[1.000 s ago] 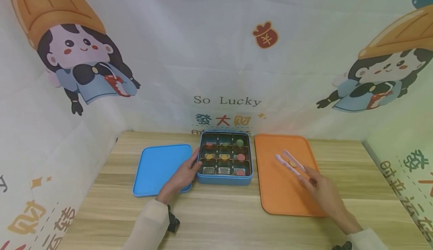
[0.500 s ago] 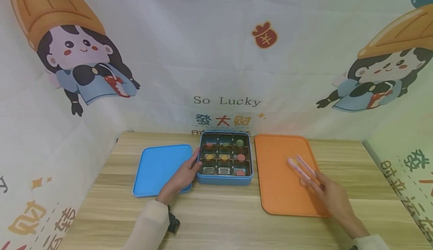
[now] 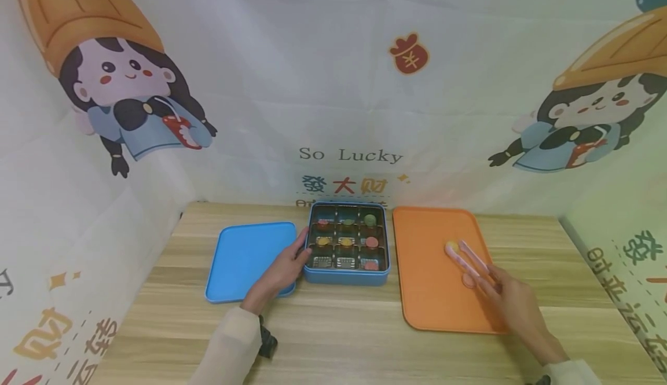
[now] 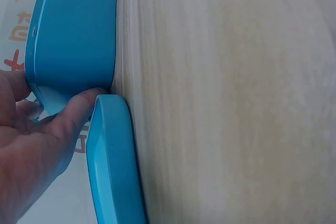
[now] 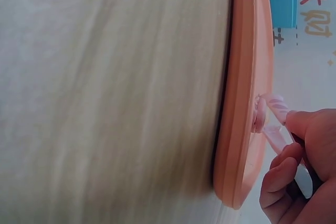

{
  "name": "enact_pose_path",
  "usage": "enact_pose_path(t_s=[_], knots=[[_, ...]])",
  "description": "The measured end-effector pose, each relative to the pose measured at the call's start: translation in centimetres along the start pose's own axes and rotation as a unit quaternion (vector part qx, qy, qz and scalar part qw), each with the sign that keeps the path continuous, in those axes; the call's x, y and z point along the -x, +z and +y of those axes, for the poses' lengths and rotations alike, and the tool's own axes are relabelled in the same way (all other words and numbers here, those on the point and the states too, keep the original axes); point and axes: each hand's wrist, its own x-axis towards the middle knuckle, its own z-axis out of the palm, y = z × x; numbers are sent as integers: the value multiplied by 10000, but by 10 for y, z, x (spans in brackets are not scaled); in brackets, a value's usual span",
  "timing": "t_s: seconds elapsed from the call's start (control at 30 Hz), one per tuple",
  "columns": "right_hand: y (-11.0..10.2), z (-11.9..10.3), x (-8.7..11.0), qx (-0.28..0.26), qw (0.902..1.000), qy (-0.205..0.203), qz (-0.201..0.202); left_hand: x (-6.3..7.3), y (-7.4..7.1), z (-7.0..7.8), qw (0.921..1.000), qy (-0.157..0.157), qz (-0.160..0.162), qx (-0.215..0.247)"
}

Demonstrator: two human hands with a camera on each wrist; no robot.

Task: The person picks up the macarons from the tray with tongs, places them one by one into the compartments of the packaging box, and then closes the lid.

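Note:
My left hand rests against the left side of the blue tin; thumb and fingertips touch that wall in the left wrist view. A black insert divides the tin into compartments, several with small pink, yellow or green round pieces. Over the orange tray, my right hand holds a pair of pale pink tongs with the arms apart. A round yellow piece lies right at the tongs' tips. Closer to the hand, a pink round piece lies on the tray, partly beside the tongs.
A blue lid lies to the left of the tin, partly behind the left forearm. The wood-grain table meets a printed cloth backdrop at the rear, with more cloth on both sides.
My right hand has shifted to the right and slightly down over the tray, and the tongs' tips have come to the yellow piece. The left hand and tin have stayed put.

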Motion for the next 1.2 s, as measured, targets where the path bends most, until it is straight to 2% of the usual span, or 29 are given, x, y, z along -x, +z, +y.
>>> enact_pose_path(t_s=[0.4, 0.8, 1.07, 1.2], knots=[[2, -3, -5, -37, 9991, -70, -422, -1, 0, 0, 10000, -43, 19, 28], [5, -5, -2, 39, 9994, -332, -24, -1, 1, 1, 9997, -175, 37, 140], [2, -14, -5, -189, 9992, -145, -337, 0, 1, 2, 10000, -70, 43, 48], [4, -21, -3, -306, 9988, -342, -147, 0, 1, 1, 10000, -35, 1, 63]])
